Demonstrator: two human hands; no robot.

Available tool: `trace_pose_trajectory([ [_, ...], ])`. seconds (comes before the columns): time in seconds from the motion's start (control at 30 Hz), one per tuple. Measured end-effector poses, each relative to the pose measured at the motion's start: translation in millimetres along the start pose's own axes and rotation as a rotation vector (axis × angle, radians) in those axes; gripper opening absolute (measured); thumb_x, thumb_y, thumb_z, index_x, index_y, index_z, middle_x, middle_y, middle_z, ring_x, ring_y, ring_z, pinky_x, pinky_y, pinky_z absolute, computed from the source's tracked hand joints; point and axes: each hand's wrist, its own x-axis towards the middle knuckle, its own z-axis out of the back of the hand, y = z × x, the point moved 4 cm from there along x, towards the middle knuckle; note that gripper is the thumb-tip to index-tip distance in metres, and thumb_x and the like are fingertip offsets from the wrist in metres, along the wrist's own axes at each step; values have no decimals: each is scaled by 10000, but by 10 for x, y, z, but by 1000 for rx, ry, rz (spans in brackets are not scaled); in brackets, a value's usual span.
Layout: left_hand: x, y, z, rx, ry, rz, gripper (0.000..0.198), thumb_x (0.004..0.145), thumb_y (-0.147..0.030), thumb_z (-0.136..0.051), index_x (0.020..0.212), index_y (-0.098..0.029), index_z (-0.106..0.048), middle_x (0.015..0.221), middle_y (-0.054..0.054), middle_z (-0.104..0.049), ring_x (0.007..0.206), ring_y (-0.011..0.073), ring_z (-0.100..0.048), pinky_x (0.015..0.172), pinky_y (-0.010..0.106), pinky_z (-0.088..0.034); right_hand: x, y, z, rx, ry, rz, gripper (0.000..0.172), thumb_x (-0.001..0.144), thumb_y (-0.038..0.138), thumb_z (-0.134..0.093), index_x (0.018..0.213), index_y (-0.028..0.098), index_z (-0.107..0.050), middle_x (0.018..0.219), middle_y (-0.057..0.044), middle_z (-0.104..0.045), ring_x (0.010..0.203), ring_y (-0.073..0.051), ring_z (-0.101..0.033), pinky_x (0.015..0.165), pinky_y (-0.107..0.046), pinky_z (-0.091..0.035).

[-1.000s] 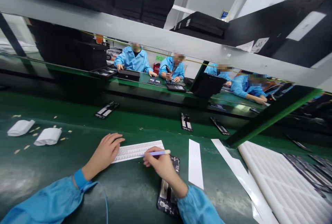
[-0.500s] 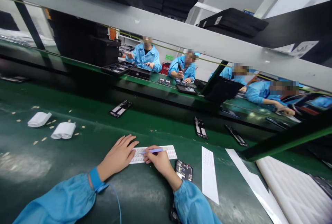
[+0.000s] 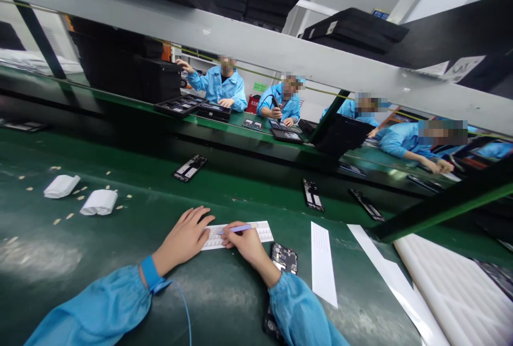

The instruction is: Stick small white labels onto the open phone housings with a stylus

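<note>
Our left hand [image 3: 182,239] lies open, fingers pinning the left end of the thin white sticker strip [image 3: 262,232] near the front edge of the green bench [image 3: 100,260]. Our right hand [image 3: 245,244] pinches a lilac pen-like tool [image 3: 238,228]. The strip looks light and flimsy, so we would hold it flat by its ends.

Matt white paper strip [image 3: 237,235] on smooth, slightly glossy green mat [image 3: 100,250]

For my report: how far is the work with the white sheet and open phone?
Done: nothing visibly finished. In hand: left hand presses the white sheet flat; right hand holds a blue tool on it. Left: the open phone by the right forearm, seemingly untouched.
</note>
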Motion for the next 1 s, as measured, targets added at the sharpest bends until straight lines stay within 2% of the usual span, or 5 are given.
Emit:
trace_pose_trajectory([
  [0.47,0,3,18,-10,-1,-1,368,938,-240,-432,1279,-239,-570,1387,76,-508,1301,265,-444,1101,488,-352,-5,3,15,37,-9,6,536,580,625,-820,782,141,-707,682,-73,-742,568,-213,-709,555,-310,-583],
  [0.73,7,-12,36,4,13,14,371,936,-241,-439,1285,-235,-564,1392,76,-502,1302,261,-437,1108,484,-349,1,22,2,1,6,10,477,604,571,-830,780,144,-710,687,-65,-745,586,-210,-712,542,-284,-570],
  [1.0,2,9,16,3,10,5,375,934,-244,-443,1288,-243,-568,1388,78,-505,1295,265,-446,1098,486,-363,-4,23,4,63,-14,-7,467,582,556,-845,768,147,-716,649,-60,-735,561,-216,-711,553,-311,-593],
])
